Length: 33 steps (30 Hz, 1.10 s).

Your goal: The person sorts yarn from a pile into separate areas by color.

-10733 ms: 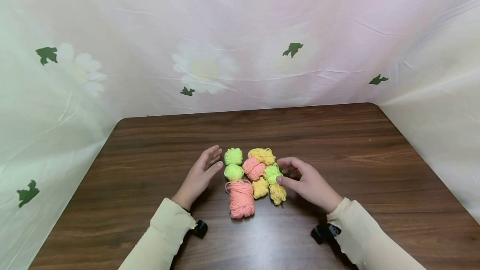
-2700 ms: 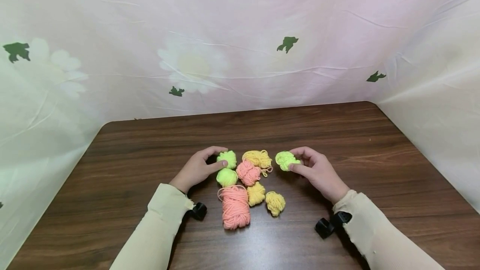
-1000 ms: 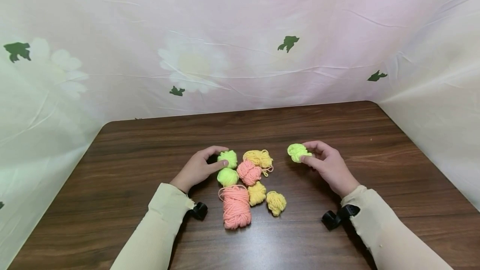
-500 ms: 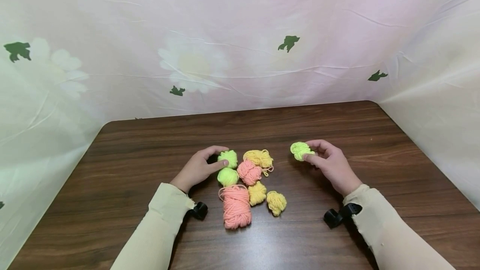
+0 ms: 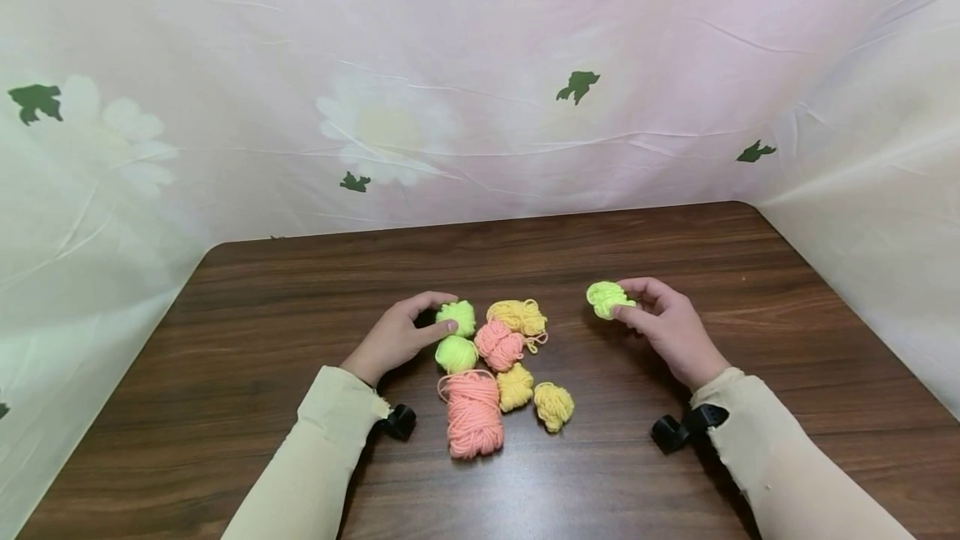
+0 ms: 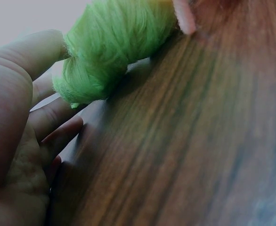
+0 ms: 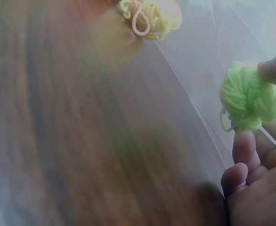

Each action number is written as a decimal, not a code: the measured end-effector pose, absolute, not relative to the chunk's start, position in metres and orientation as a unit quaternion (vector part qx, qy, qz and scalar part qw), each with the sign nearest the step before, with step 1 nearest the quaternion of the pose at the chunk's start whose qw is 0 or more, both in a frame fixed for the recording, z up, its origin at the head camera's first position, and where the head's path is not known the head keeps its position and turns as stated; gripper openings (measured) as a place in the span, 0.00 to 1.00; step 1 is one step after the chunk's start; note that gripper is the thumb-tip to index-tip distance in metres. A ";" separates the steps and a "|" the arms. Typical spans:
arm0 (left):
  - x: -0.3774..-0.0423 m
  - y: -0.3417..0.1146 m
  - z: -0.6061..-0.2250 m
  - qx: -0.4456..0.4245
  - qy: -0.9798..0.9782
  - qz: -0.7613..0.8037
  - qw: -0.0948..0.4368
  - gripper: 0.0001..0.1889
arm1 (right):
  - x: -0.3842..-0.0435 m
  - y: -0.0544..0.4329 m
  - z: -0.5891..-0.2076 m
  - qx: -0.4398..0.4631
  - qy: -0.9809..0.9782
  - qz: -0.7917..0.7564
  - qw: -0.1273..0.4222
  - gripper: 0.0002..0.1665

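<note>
My left hand (image 5: 397, 340) pinches a fluffy green yarn ball (image 5: 457, 317) between thumb and fingers at the far left of the group. Off to the right, my right hand (image 5: 671, 332) holds a lime green yarn ball (image 5: 606, 298) above the table, thumb on its near side; one loop hangs loose in the right wrist view. A smooth lime yarn ball (image 5: 456, 354) lies just below the left hand's ball. Below that is a large coral yarn skein (image 5: 475, 417). A smaller coral yarn ball (image 5: 498, 345) touches a yellow yarn bundle (image 5: 517, 317).
Two more yellow yarn balls lie nearer: one (image 5: 515, 387) against the skein, the other (image 5: 553, 407) apart on its right. All rest on a dark wood-grain table (image 5: 337, 273). A flowered cloth (image 5: 480, 90) hangs behind and along both sides.
Since the oldest frame, my right hand has taken the lime ball from the group and carried it right, still drifting slightly right and away. My left hand came onto its green ball and now stays still.
</note>
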<state>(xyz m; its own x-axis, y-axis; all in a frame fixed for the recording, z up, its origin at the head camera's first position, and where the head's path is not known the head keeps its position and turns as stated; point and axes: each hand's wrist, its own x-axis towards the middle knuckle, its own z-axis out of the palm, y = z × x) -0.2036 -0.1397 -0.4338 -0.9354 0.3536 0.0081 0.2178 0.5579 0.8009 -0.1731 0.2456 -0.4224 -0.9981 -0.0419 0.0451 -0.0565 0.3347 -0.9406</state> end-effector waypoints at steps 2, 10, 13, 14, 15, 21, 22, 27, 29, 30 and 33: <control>-0.203 -0.140 -0.434 0.163 0.878 0.443 0.076 0.22 | -0.173 0.246 -0.422 0.029 -0.816 0.577 0.006 0.23; -0.203 -0.140 -0.434 0.161 0.878 0.444 0.076 0.21 | -0.174 0.248 -0.422 0.028 -0.811 0.585 0.007 0.23; -0.203 -0.140 -0.433 0.160 0.878 0.445 0.077 0.21 | -0.174 0.250 -0.422 0.028 -0.812 0.583 0.009 0.23; -0.203 -0.140 -0.433 0.160 0.878 0.444 0.077 0.21 | -0.174 0.250 -0.422 0.029 -0.813 0.582 0.010 0.23; -0.203 -0.140 -0.433 0.160 0.878 0.445 0.078 0.21 | -0.174 0.251 -0.422 0.028 -0.814 0.580 0.012 0.23; -0.204 -0.140 -0.434 0.161 0.877 0.446 0.077 0.21 | -0.174 0.253 -0.422 0.028 -0.819 0.573 0.021 0.23; -0.204 -0.140 -0.434 0.161 0.877 0.446 0.077 0.21 | -0.174 0.253 -0.422 0.028 -0.819 0.572 0.023 0.22; -0.204 -0.140 -0.435 0.161 0.877 0.446 0.076 0.21 | -0.174 0.255 -0.421 0.027 -0.824 0.566 0.026 0.22; -0.204 -0.140 -0.435 0.162 0.876 0.447 0.076 0.21 | -0.175 0.256 -0.421 0.025 -0.825 0.563 0.026 0.22; -0.204 -0.140 -0.435 0.162 0.876 0.448 0.076 0.21 | -0.175 0.257 -0.421 0.024 -0.826 0.562 0.026 0.23; -0.204 -0.140 -0.435 0.164 0.874 0.451 0.077 0.21 | -0.176 0.258 -0.422 0.020 -0.828 0.560 0.027 0.23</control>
